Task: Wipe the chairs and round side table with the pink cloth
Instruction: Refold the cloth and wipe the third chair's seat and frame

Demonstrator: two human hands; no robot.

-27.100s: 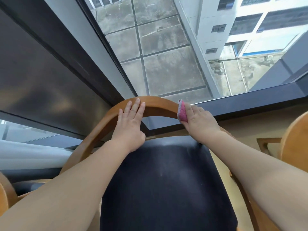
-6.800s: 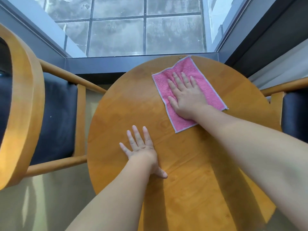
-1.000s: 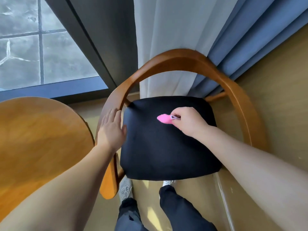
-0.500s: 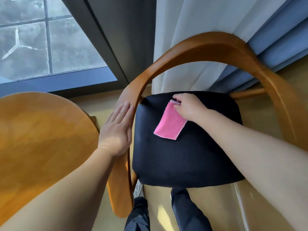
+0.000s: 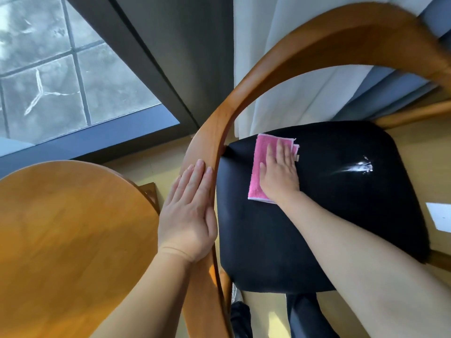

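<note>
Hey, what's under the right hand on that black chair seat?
The pink cloth, folded, lies flat on the black seat under the right hand, whose straight fingers press it. Its left strip and far edge show; the rest, and the seat beneath it, are covered.

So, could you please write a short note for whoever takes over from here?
Left hand: rests flat on the chair rail.
Right hand: presses the pink cloth flat on the black seat.
Round table: beside the left hand.
Done: the table and another chair's rail were wiped earlier.
Left: most of this seat, including the whitish streak, then this rail.
</note>
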